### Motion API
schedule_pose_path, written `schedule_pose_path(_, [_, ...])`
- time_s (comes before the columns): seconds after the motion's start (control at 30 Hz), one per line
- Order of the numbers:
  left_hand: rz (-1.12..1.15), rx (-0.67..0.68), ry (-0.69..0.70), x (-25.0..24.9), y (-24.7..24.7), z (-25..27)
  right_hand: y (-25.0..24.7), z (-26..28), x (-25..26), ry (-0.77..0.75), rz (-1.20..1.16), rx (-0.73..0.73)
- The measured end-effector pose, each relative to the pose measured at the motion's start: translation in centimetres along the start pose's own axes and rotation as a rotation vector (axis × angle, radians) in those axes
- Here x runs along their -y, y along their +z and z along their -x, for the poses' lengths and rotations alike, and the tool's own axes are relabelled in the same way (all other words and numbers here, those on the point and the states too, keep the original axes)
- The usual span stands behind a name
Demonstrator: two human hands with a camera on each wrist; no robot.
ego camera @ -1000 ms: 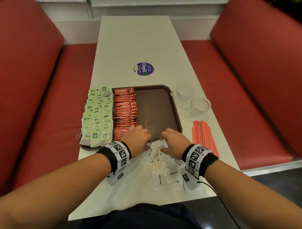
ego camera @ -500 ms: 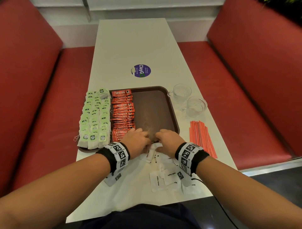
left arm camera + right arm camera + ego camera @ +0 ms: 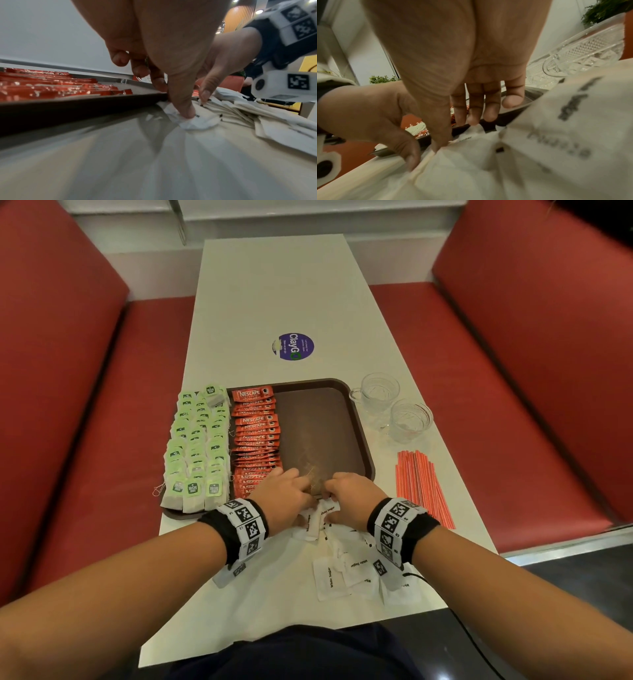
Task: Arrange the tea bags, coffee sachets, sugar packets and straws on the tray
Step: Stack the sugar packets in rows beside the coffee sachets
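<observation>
A brown tray (image 3: 322,419) holds rows of green tea bags (image 3: 197,446) on its left and orange coffee sachets (image 3: 255,436) beside them; its right half is bare. White sugar packets (image 3: 330,577) lie loose on the table in front of the tray. My left hand (image 3: 291,501) and right hand (image 3: 342,498) meet at the tray's near rim. Each pinches a small bunch of sugar packets (image 3: 317,518) between thumb and fingers. In the left wrist view, the left hand (image 3: 173,98) has its thumb on a packet (image 3: 200,121). Red straws (image 3: 423,487) lie on the table to the right.
Two clear glass cups (image 3: 376,392) (image 3: 411,419) stand to the right of the tray, behind the straws. A round purple sticker (image 3: 294,346) marks the white table (image 3: 274,285) further back. Red bench seats (image 3: 513,405) flank the table on both sides.
Both hands have drawn closer together and edged forward to the tray's near rim, bunching sugar packets between them. The loose packets behind the right wrist stay put.
</observation>
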State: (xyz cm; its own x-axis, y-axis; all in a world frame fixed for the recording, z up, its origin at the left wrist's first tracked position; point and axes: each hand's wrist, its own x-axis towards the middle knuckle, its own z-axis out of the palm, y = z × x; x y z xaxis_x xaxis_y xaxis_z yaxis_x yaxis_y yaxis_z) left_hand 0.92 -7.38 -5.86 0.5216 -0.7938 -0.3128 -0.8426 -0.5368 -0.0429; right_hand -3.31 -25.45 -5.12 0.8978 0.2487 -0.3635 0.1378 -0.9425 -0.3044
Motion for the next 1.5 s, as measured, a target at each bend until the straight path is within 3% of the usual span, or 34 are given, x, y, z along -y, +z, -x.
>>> schedule_pose_path(0.3, [0.028, -0.006, -0.004, -0.3, 0.2, 0.1, 0.0, -0.1, -0.2, -0.02, 0.013, 0.017])
schedule_pose_path(0.47, [0.186, -0.169, 0.021, 0.4, -1.8, -0.6, -0.6, 0.2, -0.4, -0.026, -0.19, -0.05])
schedule_pose_path(0.6, [0.26, -0.275, -0.071, 0.3, -2.4, -1.1, -1.2, 0.3, -0.5, 0.017, -0.262, -0.084])
schedule_pose_path(0.73, [0.25, -0.122, -0.194, -0.1, -2.1, -1.2, -1.3, 0.3, -1.4, 0.07, -0.145, -0.084])
schedule_pose_path(0.87, [0.091, 0.022, -0.13, -1.3, -1.2, -1.3, -1.2, 0.9, -1.9, 0.104, -0.198, -0.063])
schedule_pose_path(1.03, [0.047, 0.04, -0.049, -2.4, -0.6, -1.1, -0.7, 1.1, -2.1, 0.116, -0.263, -0.013])
schedule_pose_path(1.2, [0.041, 0.143, -0.04, -2.1, -1.0, -0.9, -0.1, 1.6, -1.9, 0.107, -0.267, -0.027])
schedule_pose_path(1.5, [0.006, 0.13, 0.041, -1.9, -1.3, -1.7, 0.1, 1.3, -1.5, 0.069, -0.182, -0.057])
